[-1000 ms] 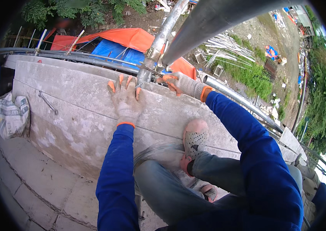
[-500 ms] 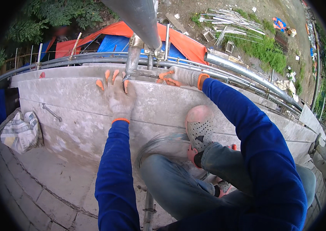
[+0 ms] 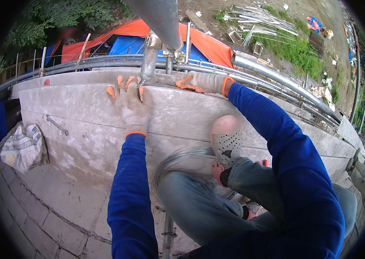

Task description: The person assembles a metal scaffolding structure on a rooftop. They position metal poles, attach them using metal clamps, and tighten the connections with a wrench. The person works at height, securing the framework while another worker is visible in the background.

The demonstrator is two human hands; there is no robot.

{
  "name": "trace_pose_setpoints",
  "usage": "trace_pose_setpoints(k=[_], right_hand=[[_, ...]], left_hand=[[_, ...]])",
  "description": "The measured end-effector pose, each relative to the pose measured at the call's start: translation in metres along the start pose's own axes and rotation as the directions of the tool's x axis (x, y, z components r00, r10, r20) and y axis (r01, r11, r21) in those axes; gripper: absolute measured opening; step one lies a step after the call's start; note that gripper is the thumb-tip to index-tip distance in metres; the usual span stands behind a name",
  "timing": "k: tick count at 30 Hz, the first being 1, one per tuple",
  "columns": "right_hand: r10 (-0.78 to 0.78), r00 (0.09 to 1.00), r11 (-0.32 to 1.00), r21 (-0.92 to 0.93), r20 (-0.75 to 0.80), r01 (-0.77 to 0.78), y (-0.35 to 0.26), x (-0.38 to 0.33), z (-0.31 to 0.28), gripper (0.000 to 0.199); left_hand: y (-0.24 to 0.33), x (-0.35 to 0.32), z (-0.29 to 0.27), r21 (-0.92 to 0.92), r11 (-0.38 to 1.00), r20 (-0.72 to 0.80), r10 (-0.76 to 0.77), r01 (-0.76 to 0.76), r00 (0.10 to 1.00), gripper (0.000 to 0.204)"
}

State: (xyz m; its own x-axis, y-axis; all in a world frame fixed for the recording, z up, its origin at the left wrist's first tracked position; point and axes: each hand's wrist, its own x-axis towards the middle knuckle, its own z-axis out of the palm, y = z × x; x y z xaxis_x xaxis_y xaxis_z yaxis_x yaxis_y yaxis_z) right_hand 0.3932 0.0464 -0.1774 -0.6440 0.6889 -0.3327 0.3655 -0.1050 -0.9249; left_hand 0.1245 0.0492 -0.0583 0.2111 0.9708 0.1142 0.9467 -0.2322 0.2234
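Observation:
My left hand (image 3: 135, 105), in a pale glove with orange fingertips, lies against the top of a grey concrete panel (image 3: 182, 105). Its fingers are spread over the upper edge, just left of the foot of an upright steel pipe (image 3: 148, 62). To the right of that pipe, my right hand (image 3: 202, 82), gloved the same way, is closed at the panel's top edge. Whatever its curled fingers grip is hidden. Below, a coil of thin wire (image 3: 182, 159) rests against the panel beside my clog (image 3: 226, 142).
A wrench (image 3: 57, 124) lies on the panel at left, above a white sack (image 3: 25, 146). Long scaffold pipes (image 3: 286, 88) run behind the ledge. A large slanting pipe (image 3: 158, 21) comes in overhead. Orange tarpaulin (image 3: 210, 45) spreads below, beyond the edge. Another person's leg (image 3: 361, 185) shows at far right.
My right hand has dropped slightly and curled in against the panel edge. The thin metal piece seen between it and the pipe no longer shows clearly. My left hand stays put.

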Motion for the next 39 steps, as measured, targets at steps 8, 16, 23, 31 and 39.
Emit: trace_pose_setpoints(k=[8, 16, 23, 31, 39], right_hand=[[0.079, 0.952, 0.731, -0.632, -0.297, -0.258, -0.147, 0.003, -0.013, 0.028], [-0.043, 0.974, 0.506, -0.846, -0.222, -0.17, -0.19, 0.003, -0.006, 0.01], [-0.25, 0.968, 0.384, -0.919, -0.015, 0.085, -0.182, 0.044, -0.03, 0.01], [0.196, 0.968, 0.657, -0.712, -0.157, -0.248, -0.189, 0.015, -0.011, 0.024], [0.246, 0.959, 0.682, -0.679, -0.14, -0.273, -0.19, 0.023, -0.018, 0.023]], left_hand=[[-0.002, -0.002, -0.001, 0.025, 1.0, -0.023, -0.002, 0.003, 1.0, 0.033], [-0.002, -0.002, -0.003, -0.063, 0.998, -0.049, 0.003, -0.007, 0.999, 0.04], [-0.002, 0.005, -0.005, -0.054, 0.999, -0.045, -0.008, 0.005, 0.999, 0.043], [-0.009, -0.001, -0.006, -0.07, 0.997, -0.015, -0.047, 0.045, 0.999, 0.045], [-0.01, 0.0, -0.008, -0.087, 0.993, 0.016, -0.082, 0.083, 0.997, 0.047]])
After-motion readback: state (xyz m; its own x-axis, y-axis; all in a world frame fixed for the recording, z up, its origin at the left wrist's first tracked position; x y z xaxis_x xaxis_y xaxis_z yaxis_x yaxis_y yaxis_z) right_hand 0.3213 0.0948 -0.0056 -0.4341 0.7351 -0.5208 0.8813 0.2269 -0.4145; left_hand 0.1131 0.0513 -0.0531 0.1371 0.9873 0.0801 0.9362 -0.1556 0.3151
